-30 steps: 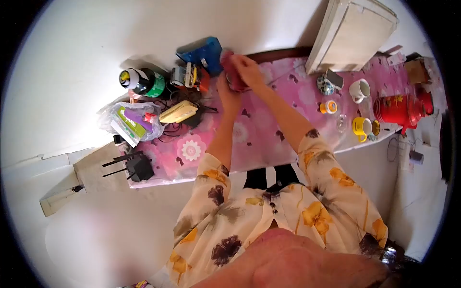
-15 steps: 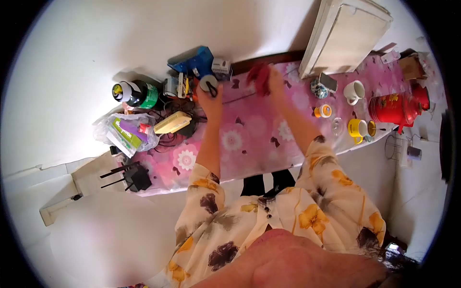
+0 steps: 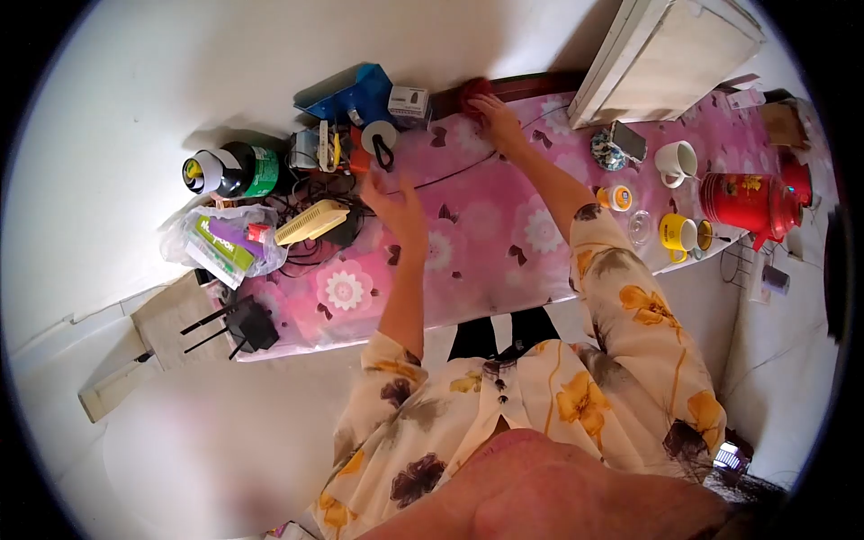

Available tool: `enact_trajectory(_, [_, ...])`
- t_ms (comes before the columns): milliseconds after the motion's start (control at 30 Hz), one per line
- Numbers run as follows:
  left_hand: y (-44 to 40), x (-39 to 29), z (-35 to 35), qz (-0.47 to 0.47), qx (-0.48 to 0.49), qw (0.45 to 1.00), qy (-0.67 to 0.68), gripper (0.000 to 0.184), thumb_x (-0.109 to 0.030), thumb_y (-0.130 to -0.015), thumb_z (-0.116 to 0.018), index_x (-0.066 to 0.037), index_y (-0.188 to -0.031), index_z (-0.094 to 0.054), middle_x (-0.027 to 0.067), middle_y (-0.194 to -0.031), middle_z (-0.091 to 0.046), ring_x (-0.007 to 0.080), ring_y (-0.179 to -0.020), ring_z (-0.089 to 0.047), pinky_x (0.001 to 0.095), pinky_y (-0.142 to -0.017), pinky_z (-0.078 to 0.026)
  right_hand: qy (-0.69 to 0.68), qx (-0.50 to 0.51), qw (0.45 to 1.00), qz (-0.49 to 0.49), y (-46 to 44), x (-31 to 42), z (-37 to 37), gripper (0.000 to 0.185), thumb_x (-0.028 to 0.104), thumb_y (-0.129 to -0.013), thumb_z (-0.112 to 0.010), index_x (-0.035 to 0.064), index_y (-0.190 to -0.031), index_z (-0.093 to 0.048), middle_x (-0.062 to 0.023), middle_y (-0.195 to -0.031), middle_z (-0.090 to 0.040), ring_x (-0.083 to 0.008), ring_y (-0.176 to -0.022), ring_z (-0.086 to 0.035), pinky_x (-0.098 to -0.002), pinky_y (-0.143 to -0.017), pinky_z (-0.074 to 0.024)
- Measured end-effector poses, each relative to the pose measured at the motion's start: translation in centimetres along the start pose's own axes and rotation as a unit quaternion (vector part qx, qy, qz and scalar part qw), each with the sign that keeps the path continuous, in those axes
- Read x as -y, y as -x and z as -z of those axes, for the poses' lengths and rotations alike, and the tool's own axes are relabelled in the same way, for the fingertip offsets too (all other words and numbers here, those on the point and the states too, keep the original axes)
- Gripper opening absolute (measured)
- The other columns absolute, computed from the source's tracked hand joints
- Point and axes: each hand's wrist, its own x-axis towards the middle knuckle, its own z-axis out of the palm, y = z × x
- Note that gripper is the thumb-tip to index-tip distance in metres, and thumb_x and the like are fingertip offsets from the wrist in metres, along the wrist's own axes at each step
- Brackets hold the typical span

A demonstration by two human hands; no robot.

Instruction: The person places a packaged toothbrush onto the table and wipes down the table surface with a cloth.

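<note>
My right hand (image 3: 498, 119) presses a dark red cloth (image 3: 474, 93) against the back edge of the table, its fingers closed over part of it. Lower and to the left, my left hand (image 3: 399, 214) hovers over the pink flowered tablecloth (image 3: 468, 243), fingers apart and holding nothing. Just beyond its fingertips stands a white-topped round object with a black loop (image 3: 379, 139). Behind that are a blue object (image 3: 358, 97) and a small white box (image 3: 409, 103). A thin dark cable (image 3: 450, 180) runs across the tablecloth between my hands.
To the left lie a dark bottle with a green label (image 3: 252, 171), a cream-coloured device (image 3: 312, 221), a plastic bag (image 3: 220, 243) and a black router (image 3: 250, 326). On the right are a white mug (image 3: 675, 162), a yellow mug (image 3: 677, 236), a red thermos (image 3: 747, 200) and a leaning white panel (image 3: 666, 63).
My left hand has let go of the white-topped object and drawn back toward me. My right hand has moved the red cloth to the table's back edge.
</note>
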Motion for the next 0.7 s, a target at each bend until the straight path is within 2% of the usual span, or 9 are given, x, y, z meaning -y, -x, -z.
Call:
enact_trajectory(67, [2.9, -0.6, 1.0, 0.042, 0.023, 0.998, -0.036, 0.058, -0.011, -0.09, -0.065, 0.003, -0.14, -0.04, 0.0222, -0.142, -0.04, 0.0336, -0.13, -0.042, 0.0383, -0.106, -0.037, -0.24, 0.025, 0.966, -0.092, -0.5, 1.4, 2.1, 0.044, -0.003, -0.08, -0.059, 0.0084, -0.122, -0.064, -0.0141, -0.135, -0.057, -0.0379, -0.13, -0.046, -0.0471, -0.109, -0.038])
enact_trajectory(200, [5.1, -0.1, -1.0, -0.061, 0.193, 0.968, -0.145, 0.053, -0.009, -0.09, -0.059, 0.003, -0.138, -0.041, 0.0243, -0.138, -0.044, 0.0399, -0.132, -0.039, 0.0494, -0.11, -0.031, -0.251, -0.123, 0.948, -0.152, -1.6, -0.5, 2.3, 0.04, -0.002, -0.078, -0.06, 0.0061, -0.117, -0.066, -0.0157, -0.127, -0.062, -0.0363, -0.124, -0.052, -0.0462, -0.106, -0.0412])
enact_trajectory(267, [4.7, 0.5, -3.1, -0.134, 0.227, 0.945, -0.195, 0.053, -0.011, -0.089, -0.059, 0.001, -0.138, -0.043, 0.0217, -0.14, -0.044, 0.0383, -0.133, -0.038, 0.0512, -0.11, -0.029, 0.016, -0.099, 0.994, 0.041, -1.0, -0.2, -0.8, 0.041, -0.001, -0.078, -0.06, 0.0045, -0.117, -0.065, -0.0182, -0.117, -0.066, -0.0362, -0.11, -0.061, -0.043, -0.096, -0.0487])
enact_trajectory(333, [4.2, 0.8, -4.5, -0.19, 0.266, 0.896, -0.299, 0.056, -0.015, -0.086, -0.062, -0.001, -0.137, -0.045, 0.0159, -0.142, -0.045, 0.0341, -0.135, -0.038, 0.0564, -0.111, -0.025, 0.031, -0.09, 0.993, 0.072, -0.9, 2.5, 0.1, 0.041, 0.002, -0.076, -0.061, 0.0059, -0.117, -0.066, -0.0192, -0.116, -0.066, -0.0355, -0.108, -0.062, -0.0419, -0.096, -0.0489])
enact_trajectory(400, [4.2, 1.4, -4.8, -0.185, 0.301, 0.884, -0.306, 0.057, -0.017, -0.085, -0.063, -0.002, -0.137, -0.045, 0.0144, -0.144, -0.045, 0.0333, -0.136, -0.037, 0.0576, -0.112, -0.023, -0.254, 0.101, 0.951, -0.147, -1.4, 4.5, 2.4, 0.041, -0.001, -0.076, -0.064, 0.01, -0.115, -0.067, -0.0153, -0.124, -0.063, -0.0356, -0.122, -0.053, -0.0446, -0.105, -0.0409])
enact_trajectory(433, [3.8, 1.9, -5.2, -0.182, 0.33, 0.871, -0.314, 0.058, -0.019, -0.084, -0.063, -0.003, -0.138, -0.046, 0.0129, -0.145, -0.045, 0.0325, -0.137, -0.036, 0.0587, -0.113, -0.021, -0.25, 0.093, 0.952, -0.15, -1.1, 5.0, 2.9, 0.041, -0.001, -0.076, -0.064, 0.01, -0.115, -0.067, -0.0153, -0.124, -0.063, -0.0356, -0.122, -0.053, -0.0446, -0.105, -0.0409])
enact_trajectory(533, [4.5, 3.1, -5.3, -0.162, 0.35, 0.855, -0.347, 0.06, -0.017, -0.082, -0.063, -0.004, -0.139, -0.046, 0.0122, -0.147, -0.043, 0.0308, -0.14, -0.034, 0.0603, -0.114, -0.018, -0.216, 0.07, 0.968, -0.108, 1.3, 6.3, 3.9, 0.046, 0.0, -0.072, -0.066, 0.0121, -0.117, -0.067, -0.011, -0.129, -0.061, -0.0337, -0.125, -0.052, -0.0453, -0.107, -0.0391])
enact_trajectory(600, [4.4, 3.0, -5.1, -0.177, 0.359, 0.848, -0.347, 0.061, -0.018, -0.082, -0.064, -0.005, -0.139, -0.047, 0.0119, -0.148, -0.043, 0.0301, -0.141, -0.034, 0.0603, -0.115, -0.017, 0.02, 0.087, 0.987, 0.134, 3.4, 6.8, 2.3, 0.038, 0.007, -0.08, -0.06, 0.0163, -0.116, -0.068, -0.0087, -0.131, -0.06, -0.0309, -0.127, -0.05, -0.0431, -0.104, -0.0425])
enact_trajectory(700, [3.4, 2.3, -4.9, -0.202, 0.361, 0.828, -0.378, 0.058, -0.018, -0.084, -0.062, -0.006, -0.138, -0.048, 0.0126, -0.148, -0.043, 0.0295, -0.14, -0.036, 0.0581, -0.114, -0.02, 0.074, 0.043, 0.993, 0.085, 3.8, 1.5, -3.1, 0.041, 0.009, -0.08, -0.059, 0.0163, -0.12, -0.066, -0.0095, -0.135, -0.057, -0.0331, -0.127, -0.049, -0.0444, -0.107, -0.0411])
